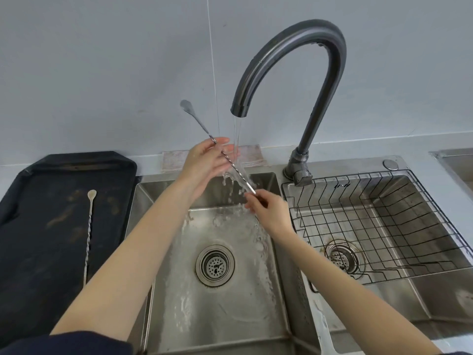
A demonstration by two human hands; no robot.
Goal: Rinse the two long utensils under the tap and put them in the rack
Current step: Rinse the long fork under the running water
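Note:
A long twisted metal spoon (198,122) slants under the running tap (291,62), bowl end up at the left. My right hand (267,213) pinches its lower end. My left hand (207,162) cups its middle, fingers around the shaft where the water stream hits. A second long twisted spoon (88,231) lies on the black tray (33,265) at the left, bowl end away from me. The wire rack (399,221) sits in the right sink basin, holding nothing.
Water splashes into the left sink basin (179,316) around its drain strainer (215,265). A folded cloth (171,160) lies behind the basin against the wall. The corner of another steel basin (458,165) shows at the far right.

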